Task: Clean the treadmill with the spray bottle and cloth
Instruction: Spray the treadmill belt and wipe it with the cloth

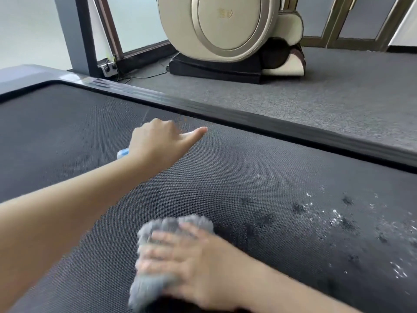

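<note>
The treadmill's black belt (67, 136) fills most of the view, with a dark side rail (248, 123) along its far edge. My left hand (158, 143) hovers over the belt, curled around a spray bottle of which only a blue and white bit (123, 152) shows; the thumb sticks out to the right. My right hand (189, 260) lies flat on a grey fluffy cloth (171, 224), pressing it onto the belt near the front. Wet patches and white droplets (334, 215) dot the belt to the right of the cloth.
Grey carpet (316, 93) lies beyond the rail. A large beige massage chair (225, 30) on a black base stands at the back. A grey treadmill upright (76, 35) rises at the back left, with a floor socket and cables (110, 68) beside it.
</note>
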